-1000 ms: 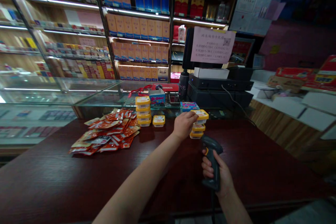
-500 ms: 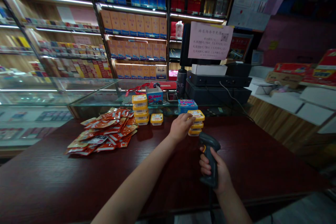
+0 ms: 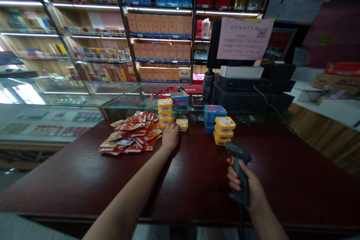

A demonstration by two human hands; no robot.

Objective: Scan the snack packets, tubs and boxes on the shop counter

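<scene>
Three tubs (image 3: 224, 132) right of centre stand released; the left hand (image 3: 170, 137) has moved to the mid-frame tub stack (image 3: 165, 111), grip unclear; the right hand (image 3: 253, 191) clasps the scanner (image 3: 239, 174).

Pink sign (image 3: 244, 47) on monitor (image 3: 213, 45), "200元", "300元", QR code (image 3: 262, 33)

I see packets (image 3: 132, 137) left of frame centre on the counter (image 3: 197, 183), a tub stack (image 3: 165, 108) right of them, another stack (image 3: 224, 129) farther right, shelves (image 3: 159, 39) behind.

Taller tub stack (image 3: 165, 108) partly hidden by left hand (image 3: 170, 137); scanner cord (image 3: 241, 219) cut off.
</scene>
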